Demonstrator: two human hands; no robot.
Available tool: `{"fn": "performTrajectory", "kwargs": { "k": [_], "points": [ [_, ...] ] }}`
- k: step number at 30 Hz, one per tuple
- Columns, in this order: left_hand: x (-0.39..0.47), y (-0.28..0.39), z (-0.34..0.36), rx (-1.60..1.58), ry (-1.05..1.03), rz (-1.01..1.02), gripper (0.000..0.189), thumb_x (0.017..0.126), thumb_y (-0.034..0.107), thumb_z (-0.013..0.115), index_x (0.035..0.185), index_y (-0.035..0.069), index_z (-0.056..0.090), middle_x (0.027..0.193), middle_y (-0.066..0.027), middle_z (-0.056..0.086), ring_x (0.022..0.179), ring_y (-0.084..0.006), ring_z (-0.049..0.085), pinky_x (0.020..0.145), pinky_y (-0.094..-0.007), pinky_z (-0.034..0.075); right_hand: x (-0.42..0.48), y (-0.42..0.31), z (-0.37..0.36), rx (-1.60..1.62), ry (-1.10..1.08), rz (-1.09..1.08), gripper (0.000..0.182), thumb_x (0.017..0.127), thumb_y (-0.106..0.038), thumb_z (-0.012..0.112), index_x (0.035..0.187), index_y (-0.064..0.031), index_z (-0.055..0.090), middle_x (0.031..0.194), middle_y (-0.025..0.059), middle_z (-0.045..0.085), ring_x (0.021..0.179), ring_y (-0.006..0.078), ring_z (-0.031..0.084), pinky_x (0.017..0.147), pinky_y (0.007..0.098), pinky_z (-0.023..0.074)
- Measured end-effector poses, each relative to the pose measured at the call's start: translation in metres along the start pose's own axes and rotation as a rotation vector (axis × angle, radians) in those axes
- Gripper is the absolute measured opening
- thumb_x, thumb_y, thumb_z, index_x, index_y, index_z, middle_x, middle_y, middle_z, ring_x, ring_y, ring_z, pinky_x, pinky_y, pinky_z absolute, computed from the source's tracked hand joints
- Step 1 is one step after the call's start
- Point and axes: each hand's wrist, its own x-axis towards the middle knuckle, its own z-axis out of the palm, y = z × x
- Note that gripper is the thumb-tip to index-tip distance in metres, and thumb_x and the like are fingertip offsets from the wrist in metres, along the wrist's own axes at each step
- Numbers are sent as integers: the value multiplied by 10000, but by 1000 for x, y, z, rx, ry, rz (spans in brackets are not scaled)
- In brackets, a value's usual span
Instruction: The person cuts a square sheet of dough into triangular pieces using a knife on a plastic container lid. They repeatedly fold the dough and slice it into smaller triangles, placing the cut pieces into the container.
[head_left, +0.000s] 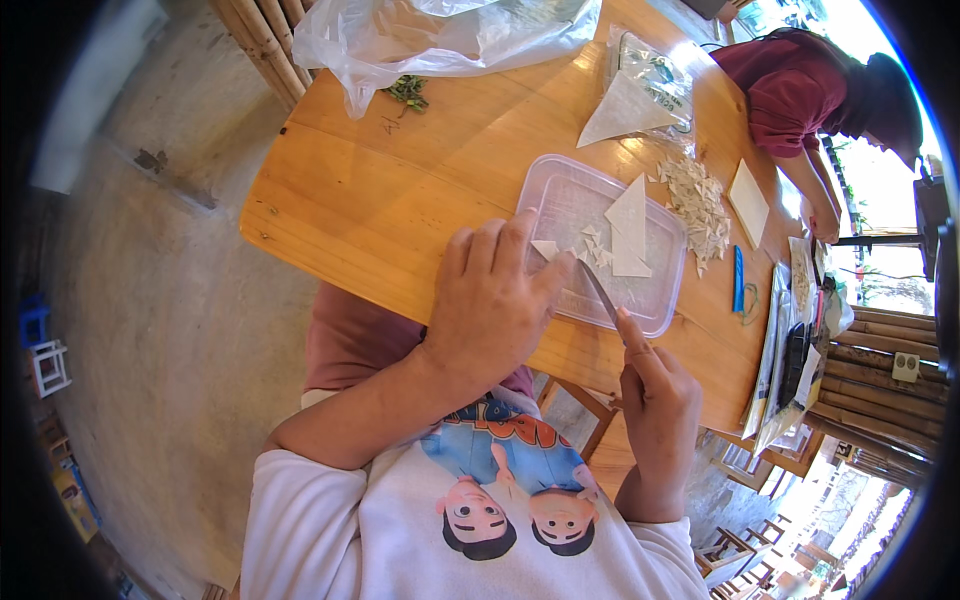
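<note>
A small knife (598, 291) is gripped in my right hand (660, 382), my index finger stretched along its back. Its blade slants over a translucent plastic lid or shallow tray (559, 176) lying on the wooden table. My left hand (495, 289) rests over the near left rim, fingertips and thumb holding a pale thin sheet piece (544, 247) close to the blade tip. Beside the blade are small cut pale bits (595, 246). Larger pale flat sheets with pointed corners (631, 225) lie overlapped on the right part of the plastic.
Right of the plastic is a heap of small pale triangles (696, 210), then a pale square sheet (748, 202), a blue strip (738, 279) and a green band (751, 304). Plastic packaging (649, 82) and a clear bag (450, 45) lie farther back. Another person (802, 90) leans over the far right.
</note>
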Motion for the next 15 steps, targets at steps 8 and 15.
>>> {"fn": "performTrajectory", "kwargs": {
  "k": [8, 15],
  "points": [
    [1, -3, -4, -94, 24, -29, 372, 860, 200, 728, 1217, 134, 650, 1355, -153, 541, 1225, -351, 516, 1048, -507, 385, 0, 2, -5, 115, 84, 36, 614, 822, 106, 654, 1379, -148, 690, 686, 60, 475, 572, 125, 510, 571, 289, 447],
    [1, -5, -3, -115, 58, -29, 322, 855, 198, 727, 1148, 105, 631, 1318, -155, 564, 1205, -357, 536, 1039, -508, 393, 6, 1, 3, 117, 46, -6, 588, 829, 97, 655, 1364, -145, 698, 705, 96, 542, 578, 187, 556, 582, 328, 468]
  ]
}}
